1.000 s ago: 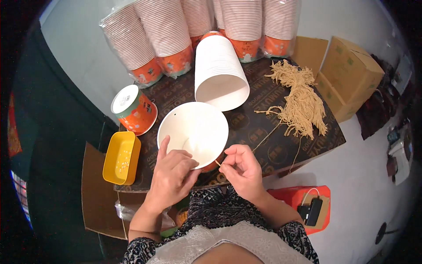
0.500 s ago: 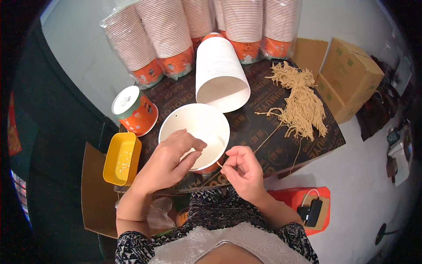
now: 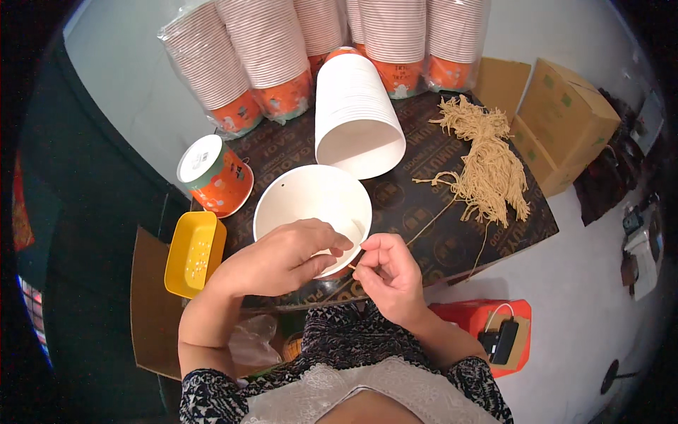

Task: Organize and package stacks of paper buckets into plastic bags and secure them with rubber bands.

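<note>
so the right hand point(image 3: 388, 275) has a tiny bit of cord point(image 3: 352, 266) pinched between thumb and finger, right up against the outside of the bucket point(image 3: 307, 201), just below the rim at its near right. the bucket stands mouth up on the table point(image 3: 459, 247), at the near edge. left hand point(image 3: 289, 258) is reaching over the rim into the mouth, thumb and finger apart, and i see nothing between them (whether a fingertip touches the inner wall, can't tell).

my read: this is the threading step, cord going in through the side. there's a small hole point(image 3: 283, 185) in the far wall, so i'd bet on a matching one here, but the hand hides that spot. next move calls for the left fingertips to find the end inside and nip it, while the right feeds slack. the strand trailing toward the bundle point(image 3: 491, 166) looks free enough.
</note>
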Motion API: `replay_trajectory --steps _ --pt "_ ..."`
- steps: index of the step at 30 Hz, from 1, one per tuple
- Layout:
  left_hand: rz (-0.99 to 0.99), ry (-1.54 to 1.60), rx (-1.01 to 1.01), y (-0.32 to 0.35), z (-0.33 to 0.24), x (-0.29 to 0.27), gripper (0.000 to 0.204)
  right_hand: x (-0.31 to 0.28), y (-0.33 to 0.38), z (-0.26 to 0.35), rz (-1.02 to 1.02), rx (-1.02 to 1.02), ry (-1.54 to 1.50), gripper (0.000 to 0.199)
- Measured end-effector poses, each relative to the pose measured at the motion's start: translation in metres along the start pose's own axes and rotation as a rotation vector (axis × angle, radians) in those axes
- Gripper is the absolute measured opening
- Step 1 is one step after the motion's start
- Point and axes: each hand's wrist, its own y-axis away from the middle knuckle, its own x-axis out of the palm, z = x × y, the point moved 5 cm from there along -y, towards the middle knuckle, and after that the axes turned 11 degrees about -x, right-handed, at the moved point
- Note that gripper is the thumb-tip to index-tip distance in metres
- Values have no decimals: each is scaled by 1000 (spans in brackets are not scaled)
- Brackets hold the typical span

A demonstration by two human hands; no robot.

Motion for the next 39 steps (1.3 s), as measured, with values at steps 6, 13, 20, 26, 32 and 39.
replay_trajectory --steps 6,13,20,26,32,39 --pt "93 21 82 -11 -1 1 22 3 0 -4 -53 30 -18 32" --pt "155 89 30 -18 7 7 17 5 5 -11 -69 -80 75 34" --pt "181 179 14 -19 9 16 9 5 5 -10 -153 -96 93 34" --pt "145 204 -62 -19 11 15 7 1 5 -6 -161 -29 -93 34" --pt "37 222 -102 -15 10 6 8 -4 10 -5 -183 8 -110 35" --pt "-232 -162 198 7 -42 -1 35 -14 17 9 -163 -22 -89 35"
